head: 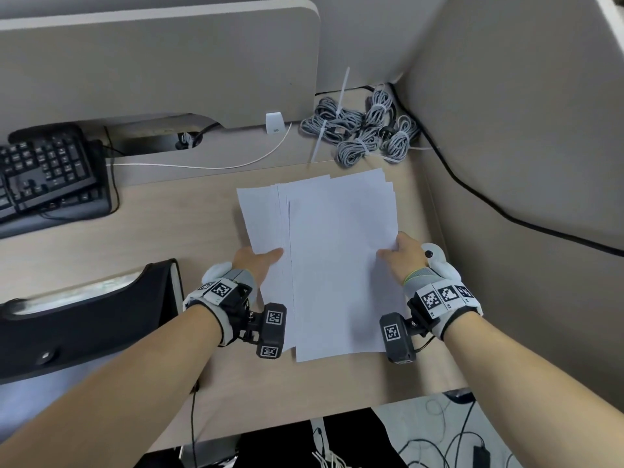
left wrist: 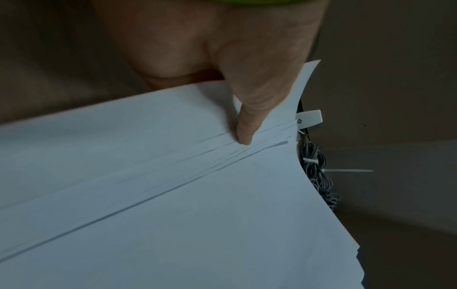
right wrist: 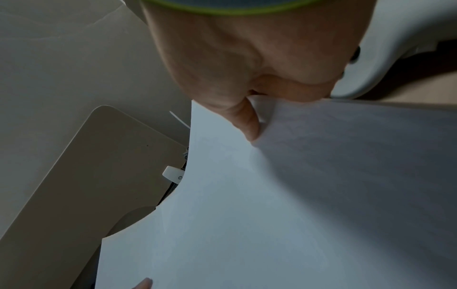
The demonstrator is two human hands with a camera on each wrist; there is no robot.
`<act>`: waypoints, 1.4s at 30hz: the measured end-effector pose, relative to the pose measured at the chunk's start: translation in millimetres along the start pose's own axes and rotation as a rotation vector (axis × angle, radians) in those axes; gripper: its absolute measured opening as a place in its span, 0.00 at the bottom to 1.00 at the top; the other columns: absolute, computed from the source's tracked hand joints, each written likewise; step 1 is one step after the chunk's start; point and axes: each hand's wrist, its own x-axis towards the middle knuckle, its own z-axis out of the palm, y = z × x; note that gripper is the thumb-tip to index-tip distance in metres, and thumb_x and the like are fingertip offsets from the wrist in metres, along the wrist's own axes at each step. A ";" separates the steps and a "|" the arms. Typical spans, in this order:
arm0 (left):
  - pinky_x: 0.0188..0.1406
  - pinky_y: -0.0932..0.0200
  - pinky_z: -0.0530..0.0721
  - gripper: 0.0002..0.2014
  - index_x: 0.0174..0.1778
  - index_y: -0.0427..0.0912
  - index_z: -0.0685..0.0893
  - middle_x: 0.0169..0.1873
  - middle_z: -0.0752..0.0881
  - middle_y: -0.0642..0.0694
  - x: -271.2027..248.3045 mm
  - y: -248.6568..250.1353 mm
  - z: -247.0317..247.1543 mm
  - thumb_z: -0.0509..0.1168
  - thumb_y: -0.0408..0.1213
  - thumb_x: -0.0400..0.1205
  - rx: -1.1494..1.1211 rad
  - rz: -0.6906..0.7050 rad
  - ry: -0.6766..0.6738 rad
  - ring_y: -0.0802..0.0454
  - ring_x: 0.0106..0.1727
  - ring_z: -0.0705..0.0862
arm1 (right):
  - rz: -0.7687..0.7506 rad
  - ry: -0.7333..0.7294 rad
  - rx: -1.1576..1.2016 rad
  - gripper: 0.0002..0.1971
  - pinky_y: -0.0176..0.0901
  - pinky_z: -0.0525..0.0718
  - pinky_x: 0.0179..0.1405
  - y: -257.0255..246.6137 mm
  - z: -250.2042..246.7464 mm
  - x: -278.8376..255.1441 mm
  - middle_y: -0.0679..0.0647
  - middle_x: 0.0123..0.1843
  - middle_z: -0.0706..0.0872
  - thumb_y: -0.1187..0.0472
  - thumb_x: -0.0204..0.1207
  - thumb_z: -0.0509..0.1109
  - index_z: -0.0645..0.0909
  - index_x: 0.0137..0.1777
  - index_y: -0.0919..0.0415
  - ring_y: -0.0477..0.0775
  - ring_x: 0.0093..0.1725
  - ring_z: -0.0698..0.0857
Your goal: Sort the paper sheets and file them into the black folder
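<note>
Both grips close on the paper sheets (head: 331, 251): the left hand (head: 258, 263) pinches the stack's left edge, thumb on top, and the right hand (head: 403, 253) pinches the right edge, thumb pressed into the top sheet. These thin, smooth white rectangles are fanned unevenly, their staggered edges showing in the left wrist view, over the pale wood-grain counter (head: 189, 231). A black folder (head: 87, 319), glossy with a curved rim, lies at the counter's left. Braided grey cable bundles (head: 364, 133) sit beyond the stack.
</note>
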 end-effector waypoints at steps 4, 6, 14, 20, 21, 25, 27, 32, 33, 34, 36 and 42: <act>0.64 0.41 0.81 0.32 0.71 0.32 0.73 0.64 0.82 0.40 3.1 1.0 0.7 0.75 0.41 0.74 0.054 0.068 0.088 0.38 0.63 0.82 | -0.007 0.003 -0.011 0.06 0.40 0.67 0.25 -1.6 0.0 -2.9 0.57 0.39 0.75 0.66 0.74 0.67 0.71 0.43 0.63 0.57 0.37 0.73; 0.59 0.41 0.83 0.30 0.67 0.32 0.73 0.58 0.82 0.42 2.2 1.6 -2.6 0.76 0.41 0.74 0.123 0.094 0.165 0.40 0.57 0.83 | -0.002 -0.002 0.004 0.08 0.40 0.67 0.25 -1.3 -0.5 -3.5 0.54 0.36 0.74 0.66 0.74 0.67 0.69 0.40 0.61 0.57 0.35 0.73; 0.48 0.49 0.85 0.23 0.64 0.38 0.73 0.49 0.84 0.41 5.7 9.0 0.4 0.72 0.38 0.75 0.183 0.111 0.120 0.42 0.45 0.83 | 0.014 0.009 -0.020 0.09 0.40 0.66 0.25 1.7 -0.3 -2.9 0.53 0.35 0.73 0.65 0.75 0.67 0.69 0.40 0.62 0.57 0.35 0.73; 0.41 0.52 0.84 0.21 0.60 0.40 0.79 0.45 0.88 0.37 11.1 11.7 8.6 0.74 0.41 0.75 0.103 0.038 0.035 0.41 0.39 0.86 | 0.038 -0.008 -0.033 0.08 0.40 0.69 0.27 4.0 4.1 2.0 0.54 0.37 0.74 0.65 0.75 0.67 0.69 0.42 0.61 0.58 0.39 0.75; 0.37 0.56 0.82 0.17 0.58 0.41 0.81 0.42 0.87 0.38 10.8 11.4 8.2 0.74 0.40 0.76 0.104 0.049 0.014 0.43 0.34 0.83 | 0.039 -0.012 -0.034 0.07 0.41 0.70 0.28 4.1 4.4 2.6 0.55 0.38 0.75 0.65 0.75 0.67 0.70 0.44 0.63 0.58 0.39 0.76; 0.35 0.59 0.77 0.05 0.42 0.41 0.84 0.25 0.77 0.45 11.1 11.2 8.1 0.72 0.39 0.78 0.101 0.064 -0.041 0.49 0.27 0.73 | 0.043 -0.021 -0.036 0.07 0.41 0.72 0.31 5.4 4.5 6.9 0.59 0.43 0.77 0.64 0.75 0.67 0.71 0.47 0.64 0.58 0.39 0.77; 0.39 0.54 0.78 0.14 0.29 0.43 0.78 0.23 0.74 0.45 5.8 13.3 7.9 0.73 0.39 0.77 0.107 0.073 -0.038 0.48 0.27 0.72 | 0.049 -0.018 -0.032 0.07 0.42 0.74 0.35 6.2 4.5 8.9 0.59 0.44 0.78 0.64 0.75 0.67 0.71 0.46 0.64 0.59 0.39 0.77; 0.44 0.44 0.86 0.09 0.42 0.35 0.82 0.35 0.83 0.38 3.1 13.9 3.6 0.72 0.36 0.76 0.068 0.060 -0.048 0.43 0.37 0.83 | 0.048 -0.013 -0.022 0.07 0.42 0.73 0.33 6.1 4.7 11.8 0.60 0.43 0.77 0.65 0.75 0.67 0.70 0.45 0.64 0.58 0.39 0.77; 0.46 0.42 0.87 0.10 0.45 0.34 0.82 0.38 0.84 0.38 5.5 12.8 2.3 0.71 0.36 0.74 0.058 0.058 -0.036 0.41 0.40 0.85 | 0.046 -0.010 -0.021 0.07 0.42 0.71 0.31 6.3 4.4 12.1 0.60 0.42 0.77 0.65 0.75 0.67 0.70 0.44 0.64 0.58 0.38 0.76; 0.45 0.42 0.86 0.12 0.45 0.34 0.81 0.39 0.84 0.38 10.4 10.7 1.3 0.71 0.37 0.71 0.065 0.049 -0.017 0.39 0.42 0.86 | 0.044 -0.007 -0.020 0.07 0.42 0.70 0.30 6.7 4.2 12.6 0.60 0.42 0.77 0.65 0.75 0.67 0.70 0.44 0.64 0.58 0.38 0.76; 0.47 0.42 0.87 0.17 0.49 0.34 0.81 0.43 0.86 0.38 23.2 4.2 -2.2 0.71 0.38 0.67 0.066 0.041 0.010 0.36 0.46 0.87 | 0.043 -0.005 -0.022 0.06 0.41 0.70 0.29 6.7 5.1 14.8 0.60 0.42 0.77 0.65 0.75 0.67 0.71 0.45 0.65 0.58 0.38 0.75; 0.59 0.43 0.84 0.49 0.72 0.36 0.76 0.65 0.84 0.38 45.5 -11.0 -5.4 0.76 0.51 0.54 0.029 0.052 -0.018 0.37 0.61 0.84 | 0.031 -0.005 -0.010 0.08 0.43 0.73 0.36 5.2 7.8 18.6 0.61 0.43 0.78 0.66 0.74 0.67 0.74 0.49 0.69 0.58 0.40 0.76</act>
